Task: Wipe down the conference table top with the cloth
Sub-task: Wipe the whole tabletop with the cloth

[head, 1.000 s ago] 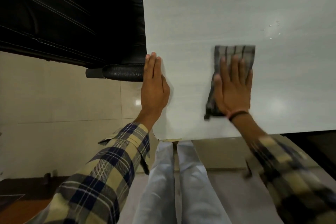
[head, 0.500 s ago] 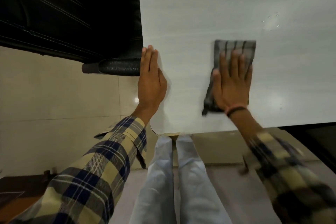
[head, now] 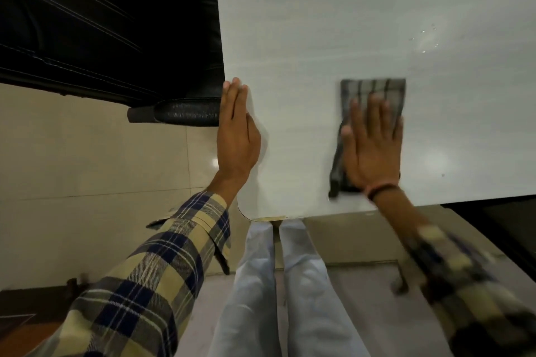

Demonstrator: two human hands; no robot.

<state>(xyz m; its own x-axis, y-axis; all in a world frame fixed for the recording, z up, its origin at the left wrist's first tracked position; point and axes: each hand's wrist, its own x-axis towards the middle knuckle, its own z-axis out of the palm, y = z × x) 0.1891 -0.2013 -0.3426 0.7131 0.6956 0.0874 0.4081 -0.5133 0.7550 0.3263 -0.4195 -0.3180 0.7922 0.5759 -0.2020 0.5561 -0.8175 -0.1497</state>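
White bench fills the upper right of the head view, its near corner rounded, with a few small droplets toward its far right. Black padded chair stands against the bench's left edge, armrest just beside the left hand. Tiled floor below. Plaid sleeves on both arms; right sleeve blurred. Left hand lies flat along the bench's left edge, fingers straight and pressed together. Right hand lies flat on the cloth, fingers straight and slightly spread, pressing it down. The striped grey cloth sits folded on the bench near its front edge, its far end showing beyond the fingertips.
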